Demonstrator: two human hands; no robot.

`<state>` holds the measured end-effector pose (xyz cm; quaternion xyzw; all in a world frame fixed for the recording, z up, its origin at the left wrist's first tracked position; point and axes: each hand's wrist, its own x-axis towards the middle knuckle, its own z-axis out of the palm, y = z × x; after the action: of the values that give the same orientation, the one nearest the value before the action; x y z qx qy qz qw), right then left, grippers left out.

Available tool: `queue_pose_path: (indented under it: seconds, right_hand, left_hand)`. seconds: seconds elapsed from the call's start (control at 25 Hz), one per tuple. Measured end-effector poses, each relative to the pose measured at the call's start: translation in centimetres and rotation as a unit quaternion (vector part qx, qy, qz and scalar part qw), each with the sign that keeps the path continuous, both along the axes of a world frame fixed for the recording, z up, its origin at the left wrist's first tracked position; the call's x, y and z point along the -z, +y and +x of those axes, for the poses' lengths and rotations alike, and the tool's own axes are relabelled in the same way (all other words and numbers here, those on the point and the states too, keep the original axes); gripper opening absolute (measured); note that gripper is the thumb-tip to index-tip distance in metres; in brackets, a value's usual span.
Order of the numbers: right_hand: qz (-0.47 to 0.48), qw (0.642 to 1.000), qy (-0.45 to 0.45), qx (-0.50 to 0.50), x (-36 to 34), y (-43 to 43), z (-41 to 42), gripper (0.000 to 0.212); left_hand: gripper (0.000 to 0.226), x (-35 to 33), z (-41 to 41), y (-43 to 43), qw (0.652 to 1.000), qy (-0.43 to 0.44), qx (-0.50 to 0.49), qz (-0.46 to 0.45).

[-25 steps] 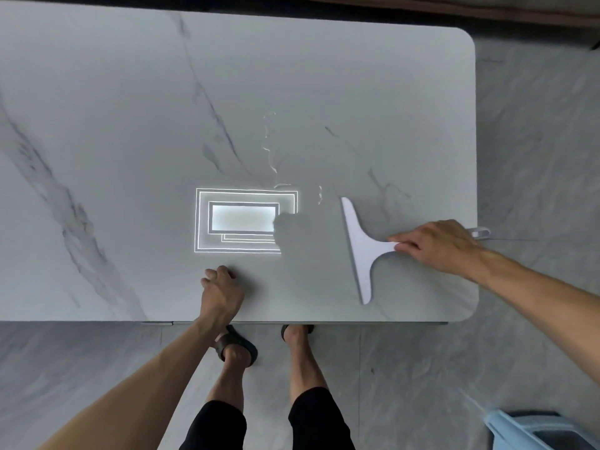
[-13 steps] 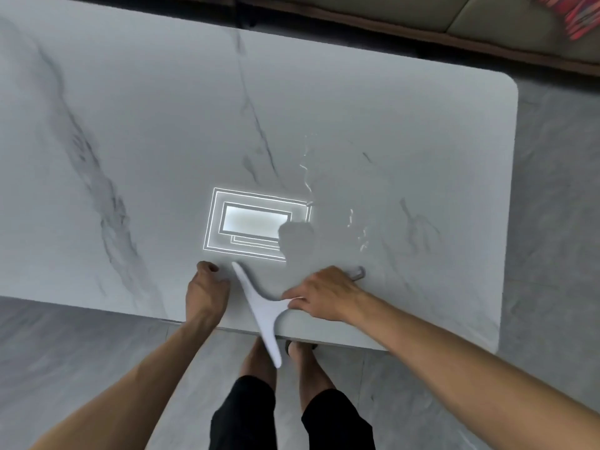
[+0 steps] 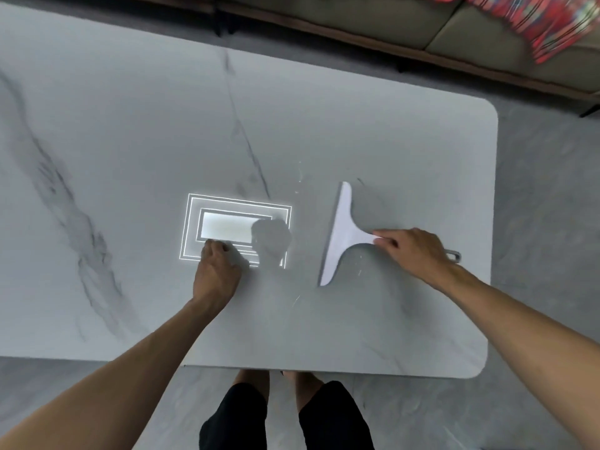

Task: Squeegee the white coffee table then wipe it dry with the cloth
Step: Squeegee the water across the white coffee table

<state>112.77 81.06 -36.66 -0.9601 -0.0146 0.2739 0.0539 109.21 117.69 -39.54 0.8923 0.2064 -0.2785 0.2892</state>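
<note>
White squeegee (image 3: 339, 235): centre right of frame, blade down on the white marble-veined worktop (image 3: 130, 157), handle gripped in right hand (image 3: 412, 251). Left hand (image 3: 216, 271): centre of frame, resting on worktop, holding nothing. Water streaks (image 3: 297, 186): just left of blade. Sofa (image 3: 422, 24): upper edge.

White squeegee (image 3: 339, 235) on grey-veined white table (image 3: 130, 141).
Blade edge down on the top, right of centre, running near-to-far, slightly tilted; handle points right, gripped in right hand (image 3: 418, 254). Thin water streaks (image 3: 296, 300) near blade.
</note>
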Motion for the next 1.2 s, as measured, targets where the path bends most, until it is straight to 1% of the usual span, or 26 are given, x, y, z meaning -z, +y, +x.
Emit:
queue_pose_path:
  seconds: [0.08, 0.16, 0.24, 0.32, 0.4, 0.44, 0.6, 0.68, 0.72, 0.76, 0.84, 0.88, 0.96, 1.08, 1.2]
  right_hand:
    - [-0.034, 0.999, -0.002, 0.041, -1.2, -2.7, -0.8, 0.030]
    - [-0.058, 0.996, -0.015, 0.066, -2.6, -3.9, -1.4, 0.033]
    - [-0.044, 0.994, -0.037, 0.088, -3.9, -3.8, -1.2, 0.036]
    - [0.008, 0.991, -0.049, 0.126, -4.3, -2.3, 1.7, 0.036]
    - [0.077, 0.984, -0.049, 0.152, -3.8, 0.5, 6.6, 0.036]
    - [0.108, 0.980, -0.047, 0.158, -3.3, 2.4, 9.8, 0.038]
    - [0.216, 0.961, -0.061, 0.163, -0.5, 11.2, 22.2, 0.048]
    - [0.238, 0.957, -0.046, 0.159, 0.9, 14.6, 25.8, 0.044]
    - [0.231, 0.961, -0.039, 0.146, 1.5, 15.6, 26.5, 0.038]
    - [0.215, 0.968, -0.037, 0.124, 2.1, 16.1, 26.5, 0.035]
    - [0.181, 0.980, -0.048, 0.071, 2.9, 15.3, 24.5, 0.043]
    - [0.166, 0.984, -0.054, 0.049, 3.0, 14.0, 22.6, 0.047]
    - [0.143, 0.989, -0.047, 0.009, 3.1, 10.1, 18.2, 0.049]
    - [0.103, 0.995, -0.009, -0.015, 1.9, 3.0, 11.4, 0.049]
    - [0.042, 0.998, 0.036, -0.023, -1.1, -2.8, 6.4, 0.049]
  left_hand:
    - [0.034, -0.5, 1.8, -0.9, 1.000, 0.004, 0.018, -0.022]
    - [0.044, -0.9, 3.4, -1.6, 0.998, 0.004, 0.046, -0.033]
    - [0.054, -0.9, 4.8, -2.1, 0.994, -0.013, 0.106, -0.025]
    - [0.069, -0.2, 6.2, -2.5, 0.988, -0.008, 0.155, 0.019]
    - [0.084, 0.6, 7.3, -3.2, 0.984, 0.034, 0.162, 0.065]
    - [0.088, 1.0, 7.7, -3.5, 0.983, 0.051, 0.158, 0.074]
    - [0.082, 2.4, 8.7, -5.0, 0.987, 0.079, 0.124, 0.059]
    - [0.080, 2.9, 9.0, -5.3, 0.985, 0.094, 0.126, 0.065]
    - [0.078, 3.0, 9.2, -5.4, 0.984, 0.098, 0.130, 0.073]
    - [0.078, 3.1, 9.3, -5.4, 0.982, 0.101, 0.136, 0.082]
    - [0.078, 2.8, 9.6, -5.4, 0.979, 0.110, 0.146, 0.091]
    - [0.078, 2.7, 9.7, -5.4, 0.977, 0.114, 0.152, 0.096]
    - [0.078, 2.3, 10.0, -5.5, 0.973, 0.130, 0.159, 0.105]
    - [0.073, 1.7, 10.5, -5.7, 0.973, 0.140, 0.152, 0.106]
    - [0.069, 1.2, 10.6, -5.7, 0.977, 0.132, 0.139, 0.093]
